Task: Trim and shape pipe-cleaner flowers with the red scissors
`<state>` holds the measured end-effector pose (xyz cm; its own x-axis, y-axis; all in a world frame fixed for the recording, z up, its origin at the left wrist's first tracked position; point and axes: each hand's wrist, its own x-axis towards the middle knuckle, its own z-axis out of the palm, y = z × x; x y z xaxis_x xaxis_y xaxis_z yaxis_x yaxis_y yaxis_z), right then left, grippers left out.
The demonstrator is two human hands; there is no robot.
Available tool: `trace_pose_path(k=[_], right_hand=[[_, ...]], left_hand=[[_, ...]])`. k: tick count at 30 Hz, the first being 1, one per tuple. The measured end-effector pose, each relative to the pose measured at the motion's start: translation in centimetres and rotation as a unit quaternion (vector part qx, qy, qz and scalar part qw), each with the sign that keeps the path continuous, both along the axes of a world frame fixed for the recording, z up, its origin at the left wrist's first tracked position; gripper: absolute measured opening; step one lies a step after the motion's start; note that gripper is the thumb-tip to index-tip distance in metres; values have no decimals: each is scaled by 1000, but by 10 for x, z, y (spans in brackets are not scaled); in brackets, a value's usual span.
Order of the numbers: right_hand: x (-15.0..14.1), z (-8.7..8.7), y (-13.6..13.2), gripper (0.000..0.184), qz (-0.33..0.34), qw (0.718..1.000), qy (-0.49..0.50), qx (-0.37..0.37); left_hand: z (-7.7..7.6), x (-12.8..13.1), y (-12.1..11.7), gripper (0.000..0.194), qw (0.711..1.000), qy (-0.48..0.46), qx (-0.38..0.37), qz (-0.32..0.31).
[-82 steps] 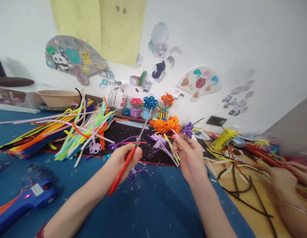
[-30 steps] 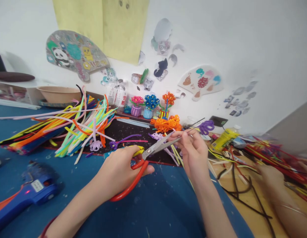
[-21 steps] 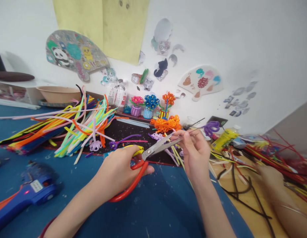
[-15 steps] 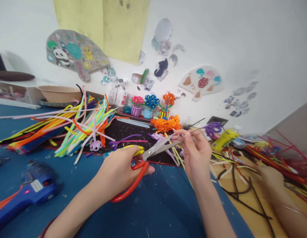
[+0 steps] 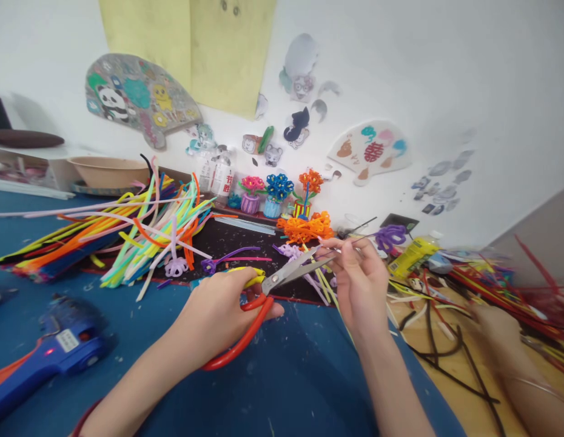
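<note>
My left hand (image 5: 222, 309) is wrapped around the red-handled scissors (image 5: 245, 346), whose parted blades point toward my right hand. A yellow pipe cleaner (image 5: 251, 274) shows just beyond my left knuckles; whether the hand touches it, I cannot tell. My right hand (image 5: 361, 282) pinches the thin stem of a purple pipe-cleaner flower (image 5: 391, 238), its looped petals sticking out to the right. The blade tips lie at the right fingertips, close to the stem. Behind them rest a lilac flower (image 5: 288, 250), a pile of orange flowers (image 5: 304, 227) and pale yellow lengths (image 5: 326, 285).
Bundled pipe cleaners (image 5: 145, 233) spread across the left of the blue table (image 5: 304, 376). A blue glue gun (image 5: 59, 349) lies near left, its red light lit. Small potted flowers (image 5: 278, 191) line the wall. A co-worker's hand (image 5: 500, 331) and a yellow bottle (image 5: 412, 255) are at right.
The scissors have swung from pointing up, blades together, to spread blades at my right hand. The purple flower has shifted right. Over the last half second my hands have barely moved.
</note>
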<state>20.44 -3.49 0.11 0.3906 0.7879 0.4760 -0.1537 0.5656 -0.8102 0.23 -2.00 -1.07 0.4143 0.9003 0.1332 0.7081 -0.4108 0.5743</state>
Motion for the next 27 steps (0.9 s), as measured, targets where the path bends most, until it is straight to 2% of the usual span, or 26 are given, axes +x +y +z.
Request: trace_pose_path(k=[7, 27], right_hand=[[1, 0, -1, 15, 10, 1000, -8, -1], [-1, -4, 1, 16, -43, 998, -34, 16]], left_hand=[[2, -3, 1, 36, 1000, 14, 2, 3], [3, -1, 0, 41, 1000, 19, 3, -3]])
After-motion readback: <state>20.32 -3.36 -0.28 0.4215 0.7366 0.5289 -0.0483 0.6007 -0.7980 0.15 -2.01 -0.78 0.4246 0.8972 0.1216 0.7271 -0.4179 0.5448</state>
